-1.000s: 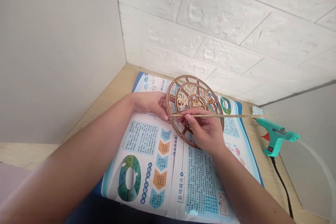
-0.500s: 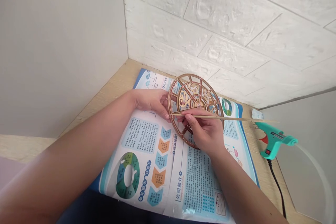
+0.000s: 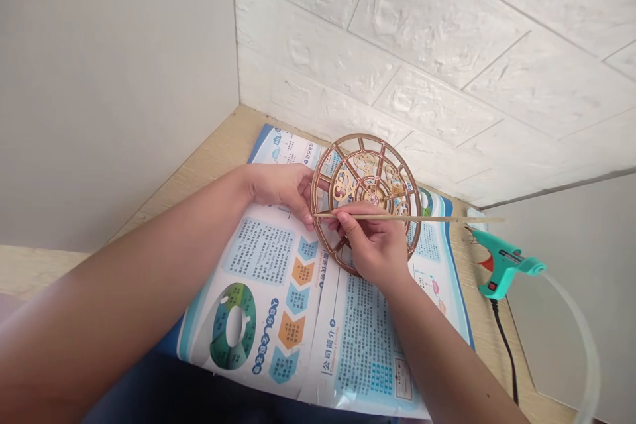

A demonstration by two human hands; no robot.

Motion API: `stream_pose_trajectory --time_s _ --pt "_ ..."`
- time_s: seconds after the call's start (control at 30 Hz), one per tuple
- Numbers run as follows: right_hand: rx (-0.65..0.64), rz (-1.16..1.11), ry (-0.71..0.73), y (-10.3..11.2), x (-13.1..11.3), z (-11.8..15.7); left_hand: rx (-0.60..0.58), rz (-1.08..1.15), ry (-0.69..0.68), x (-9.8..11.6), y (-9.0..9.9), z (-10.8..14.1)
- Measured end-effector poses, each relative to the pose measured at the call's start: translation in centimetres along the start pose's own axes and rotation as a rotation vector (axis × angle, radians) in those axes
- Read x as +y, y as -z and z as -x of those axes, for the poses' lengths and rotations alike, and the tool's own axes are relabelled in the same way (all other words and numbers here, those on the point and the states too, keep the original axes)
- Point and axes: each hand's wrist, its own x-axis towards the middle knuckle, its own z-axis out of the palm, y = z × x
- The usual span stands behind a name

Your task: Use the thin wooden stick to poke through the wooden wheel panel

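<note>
A round openwork disc (image 3: 365,140) with a copper-brown rim, spokes and gold scroll shapes is held tilted up over a printed sheet. My left hand (image 3: 291,193) grips its left edge, thumb in front and fingers partly hidden behind the rim. In my right hand (image 3: 375,242) a thin wooden stick (image 3: 432,218) is pinched between thumb and fingers. The stick lies almost level across the front of the disc, its left tip at the rim near my left thumb, its other end reaching far to the right. My right hand covers the lower middle of the disc.
A teal glue gun (image 3: 507,262) with a clear glue stick (image 3: 579,324) and black cord (image 3: 505,344) lies on the wooden table (image 3: 218,126) at right. The printed sheet (image 3: 308,371) spreads under my hands. A white brick-pattern wall (image 3: 437,33) and grey panels (image 3: 114,79) enclose the table.
The whole view has shifted slightly, so the disc, hands and glue gun appear a little further left. Both hands keep their grips, and the stick's left tip stays at the disc's left rim.
</note>
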Motion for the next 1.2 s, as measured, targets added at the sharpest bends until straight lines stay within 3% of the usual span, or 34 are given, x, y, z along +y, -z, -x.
stream_pose_trajectory --time_s 0.17,0.3,0.37,0.47,0.63,1.2 --pt "-0.039 0.016 -0.030 0.3 0.4 -0.1 -0.168 -0.051 -0.075 -0.7 0.7 -0.6" --pt "0.026 -0.294 -0.139 0.5 0.9 -0.2 -0.263 -0.042 -0.099 -1.0 1.1 -1.0" --pt "0.133 -0.417 -0.188 0.4 1.1 -0.1 -0.261 -0.079 -0.075 -1.0 1.3 -0.9" --pt "0.198 -0.390 -0.245 0.2 1.1 0.1 -0.229 -0.146 -0.022 -0.9 1.4 -0.7" --pt "0.161 -0.297 -0.292 0.0 1.4 0.4 -0.265 -0.192 -0.030 -0.8 1.2 -0.7" --pt "0.096 -0.097 -0.219 -0.1 2.1 0.4 -0.192 -0.255 -0.028 -0.5 0.9 -0.7"
